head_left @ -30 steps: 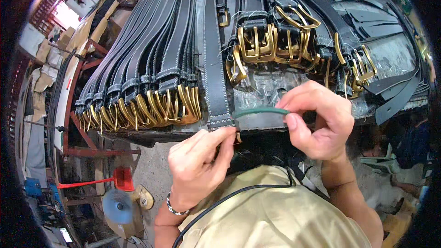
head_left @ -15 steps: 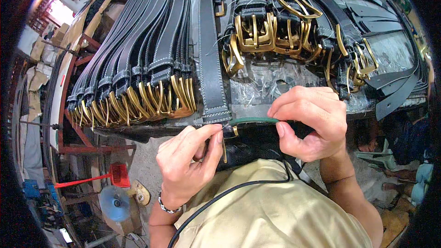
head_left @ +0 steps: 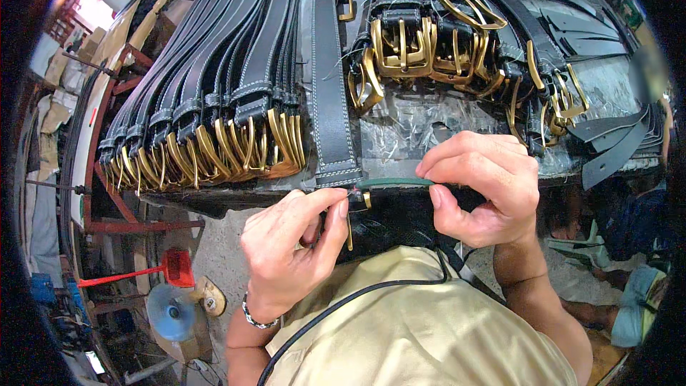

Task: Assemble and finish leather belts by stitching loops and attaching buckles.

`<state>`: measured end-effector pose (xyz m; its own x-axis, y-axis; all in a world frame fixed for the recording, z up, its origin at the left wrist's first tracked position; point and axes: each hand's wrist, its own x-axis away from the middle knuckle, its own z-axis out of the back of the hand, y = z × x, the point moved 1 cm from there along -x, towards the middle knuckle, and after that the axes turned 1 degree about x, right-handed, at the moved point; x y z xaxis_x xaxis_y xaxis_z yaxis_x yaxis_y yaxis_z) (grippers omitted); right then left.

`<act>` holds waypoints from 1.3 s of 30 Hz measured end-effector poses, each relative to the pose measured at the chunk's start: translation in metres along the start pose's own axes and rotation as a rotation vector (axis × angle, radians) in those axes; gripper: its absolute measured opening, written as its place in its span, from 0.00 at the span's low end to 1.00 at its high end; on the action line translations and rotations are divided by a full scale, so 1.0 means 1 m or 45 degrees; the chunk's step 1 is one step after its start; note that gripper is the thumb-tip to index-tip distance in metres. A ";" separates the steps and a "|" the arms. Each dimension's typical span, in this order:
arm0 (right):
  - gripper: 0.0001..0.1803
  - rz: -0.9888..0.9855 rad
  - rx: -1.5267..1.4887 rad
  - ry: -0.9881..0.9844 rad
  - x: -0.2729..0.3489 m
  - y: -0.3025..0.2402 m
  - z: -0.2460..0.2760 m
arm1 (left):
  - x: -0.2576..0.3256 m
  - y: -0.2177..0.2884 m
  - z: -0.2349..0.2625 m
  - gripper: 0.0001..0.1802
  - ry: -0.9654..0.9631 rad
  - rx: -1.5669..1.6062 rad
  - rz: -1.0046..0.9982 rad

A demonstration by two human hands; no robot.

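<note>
Blk belt, flat, pale stitching down both edges & crosswise at near end, brass-toned buckle just past it; lies on surface just R of the belt bundle. L hand, near side of bundle by its R end, has thumb & index pinched together at belt's end; can't tell what's btwn the tips. R hand, farther R of bundle, grasps thin dk green strip btwn thumb & index, strip's other end by buckle. Vs 1 s ago: strip was arched, now nearly straight; more of buckle shows past L fingertips.
</note>
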<state>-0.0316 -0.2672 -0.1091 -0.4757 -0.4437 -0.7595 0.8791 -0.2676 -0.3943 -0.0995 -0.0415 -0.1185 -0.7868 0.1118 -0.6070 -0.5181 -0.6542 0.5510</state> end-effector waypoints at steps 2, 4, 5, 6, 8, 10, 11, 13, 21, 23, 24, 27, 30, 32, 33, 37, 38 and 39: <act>0.08 -0.004 0.003 -0.005 0.000 -0.001 0.000 | 0.000 0.000 0.000 0.10 -0.001 0.002 -0.002; 0.09 0.010 0.008 0.004 0.001 -0.003 0.001 | 0.002 0.002 0.002 0.10 0.000 -0.006 -0.004; 0.09 0.010 0.008 0.004 0.000 -0.002 0.001 | 0.001 0.002 0.002 0.10 0.001 -0.005 -0.004; 0.09 0.010 0.014 0.004 0.000 -0.002 0.001 | 0.000 0.001 0.001 0.10 0.005 0.004 -0.002; 0.09 0.011 0.016 0.004 0.000 -0.001 0.001 | 0.000 0.000 0.001 0.11 0.009 0.011 0.002; 0.08 0.005 0.032 -0.018 0.000 0.000 0.001 | 0.001 -0.001 0.000 0.11 0.018 0.021 0.012; 0.08 0.006 0.031 -0.018 0.000 -0.001 0.001 | 0.001 0.000 0.000 0.11 0.019 0.019 0.012; 0.11 -0.001 -0.023 -0.010 -0.002 -0.002 0.001 | 0.000 0.000 0.001 0.11 0.021 0.023 0.013; 0.08 -0.006 0.017 -0.007 0.005 0.005 0.012 | -0.005 -0.003 -0.006 0.08 -0.009 0.001 0.034; 0.09 -0.075 -0.062 -0.017 0.007 0.008 0.010 | -0.001 -0.003 -0.004 0.06 0.054 -0.141 0.083; 0.08 -0.034 -0.101 0.027 0.009 0.011 0.007 | -0.002 0.002 -0.002 0.03 0.065 -0.187 0.150; 0.08 -0.022 -0.209 0.150 0.007 0.013 -0.004 | 0.017 -0.014 0.023 0.06 -0.016 -0.288 0.287; 0.09 -0.079 -0.241 0.229 0.008 0.015 -0.006 | 0.016 -0.013 0.016 0.10 0.050 -0.271 0.166; 0.08 -0.188 -0.278 0.218 0.006 0.008 0.000 | 0.020 -0.013 0.009 0.12 0.104 -0.266 0.300; 0.08 -0.195 -0.308 0.254 0.008 0.010 -0.003 | 0.021 -0.004 0.000 0.14 0.150 -0.206 0.420; 0.07 -0.246 -0.290 0.249 0.008 0.005 -0.002 | 0.014 0.023 -0.020 0.37 0.012 -0.172 0.381; 0.07 -0.243 -0.317 0.271 0.007 0.005 -0.002 | 0.008 0.036 -0.017 0.37 -0.075 -0.297 0.490; 0.07 -0.226 -0.314 0.270 0.006 0.006 0.000 | 0.005 0.040 -0.020 0.37 -0.058 -0.297 0.482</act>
<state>-0.0295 -0.2713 -0.1159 -0.6274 -0.2152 -0.7483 0.7764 -0.0990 -0.6225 -0.1169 -0.0823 -0.1110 -0.9232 -0.1383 -0.3585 -0.1053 -0.8061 0.5823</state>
